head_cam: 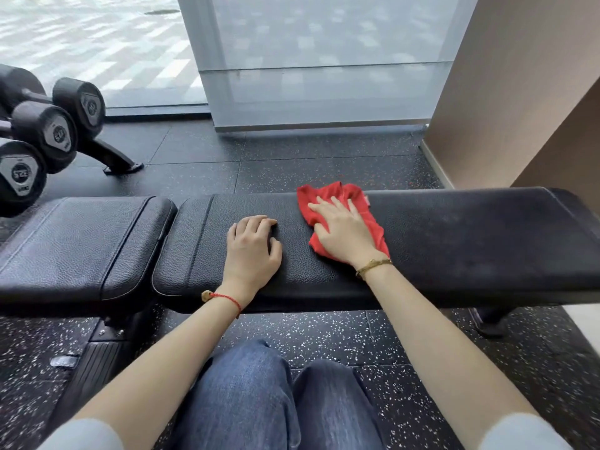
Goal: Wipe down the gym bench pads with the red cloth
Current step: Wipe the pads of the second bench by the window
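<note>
A black gym bench lies across the view, with a long back pad (454, 241) on the right and a shorter seat pad (81, 245) on the left, a narrow gap between them. The red cloth (328, 196) is spread on the long pad near its far edge. My right hand (344, 232) presses flat on the cloth with fingers spread, covering its middle. My left hand (253, 245) rests on the bare long pad to the left of the cloth, fingers curled under, holding nothing.
Black dumbbells (48, 131) sit on a rack at the far left, whose foot (120, 160) reaches onto the speckled rubber floor. A glass wall (324, 60) stands behind the bench and a beige wall (519, 92) at the right. My knees in jeans (259, 401) are just before the bench.
</note>
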`<state>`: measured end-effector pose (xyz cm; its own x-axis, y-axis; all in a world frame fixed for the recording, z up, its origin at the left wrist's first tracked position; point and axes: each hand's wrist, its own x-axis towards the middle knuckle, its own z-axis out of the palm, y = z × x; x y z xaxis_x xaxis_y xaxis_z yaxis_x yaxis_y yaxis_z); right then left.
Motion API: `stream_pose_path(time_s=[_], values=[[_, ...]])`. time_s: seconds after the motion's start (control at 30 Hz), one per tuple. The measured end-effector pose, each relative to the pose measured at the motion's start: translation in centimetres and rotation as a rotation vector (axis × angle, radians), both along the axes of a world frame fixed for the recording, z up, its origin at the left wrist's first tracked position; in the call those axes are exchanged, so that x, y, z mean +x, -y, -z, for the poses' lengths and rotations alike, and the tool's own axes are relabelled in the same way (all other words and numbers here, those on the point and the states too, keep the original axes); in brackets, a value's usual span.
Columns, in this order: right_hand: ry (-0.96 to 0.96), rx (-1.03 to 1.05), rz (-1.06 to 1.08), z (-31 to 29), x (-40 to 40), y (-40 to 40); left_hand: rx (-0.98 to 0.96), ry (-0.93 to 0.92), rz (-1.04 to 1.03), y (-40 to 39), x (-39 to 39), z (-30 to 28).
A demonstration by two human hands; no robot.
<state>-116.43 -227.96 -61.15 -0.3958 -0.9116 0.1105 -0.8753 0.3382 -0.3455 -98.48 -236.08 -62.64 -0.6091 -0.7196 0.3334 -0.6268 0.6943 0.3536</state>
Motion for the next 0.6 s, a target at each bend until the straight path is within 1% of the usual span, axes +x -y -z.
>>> stream_pose_path(time_s=[0.07,0.13,0.23,0.3,0.4,0.47,0.53,0.6], values=[[-0.020,-0.025,-0.070,0.3,1.5,-1.6,0.002,0.000,0.018,0.1,0.2,0.0],[-0.028,-0.051,-0.078,0.6,1.5,-4.1,0.001,-0.005,0.035,0.3,0.4,0.0],[-0.016,-0.073,-0.014,0.9,-0.3,-7.6,0.008,-0.009,0.036,0.3,0.3,0.1],[-0.003,-0.066,0.073,1.0,-2.2,-8.5,0.011,-0.003,0.035,0.2,0.3,0.2],[-0.016,-0.031,0.237,0.8,-4.9,-7.5,0.003,0.000,0.027,0.1,0.2,0.2],[-0.016,-0.013,0.303,0.6,-5.8,-5.7,-0.010,0.004,0.014,0.0,0.0,0.0],[-0.016,0.008,0.300,0.3,-5.7,-4.1,-0.016,0.003,0.007,0.0,-0.2,-0.1],[-0.003,0.031,0.243,0.1,-4.8,-3.0,-0.015,-0.007,0.004,-0.1,-0.1,-0.1]])
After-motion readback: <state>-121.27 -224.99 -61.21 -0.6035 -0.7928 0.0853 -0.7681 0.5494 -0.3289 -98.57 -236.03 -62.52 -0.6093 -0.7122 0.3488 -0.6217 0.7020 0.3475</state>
